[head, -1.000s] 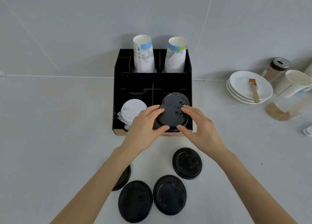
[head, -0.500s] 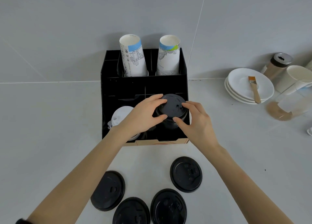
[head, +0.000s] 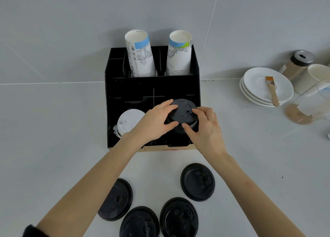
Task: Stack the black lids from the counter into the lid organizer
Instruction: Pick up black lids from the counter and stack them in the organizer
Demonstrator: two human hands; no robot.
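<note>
One round black plastic lid point(head: 182, 111) sits on top of a stack of black lids in the front right compartment of our black slotted lid organizer point(head: 151, 86), and we hold it with both hands. Our left hand point(head: 153, 123) grips its left edge, fingers over the top and thumb along the near rim; our right hand point(head: 205, 129) pinches its right edge, fingers on the top and thumb at the near rim. Both hands are closed onto this lid.

Four more flat black lids lie on the pale grey worktop point(head: 53, 129) in front of the organizer: one far left point(head: 116, 200), partly behind our left forearm, one at the bottom middle point(head: 139, 222), one just right of it point(head: 179, 218), and one further up to the right point(head: 197, 181). They lie close together, and the two at the bottom nearly touch.

In the front left compartment, beside our left hand, rests a stack of white plastic lids point(head: 127, 120). At the back of the organizer stand two upside-down stacks of printed white paper cups, one with a blue band point(head: 140, 56) and one with a blue and green band point(head: 179, 54).

Well off to the right on the worktop we see a pile of white plates point(head: 257, 88) with a small wooden-handled brush point(head: 272, 90) lying on top, a shaker jar with a metal cap point(head: 297, 63) behind it, and a white cup point(head: 314, 77) beside that.
</note>
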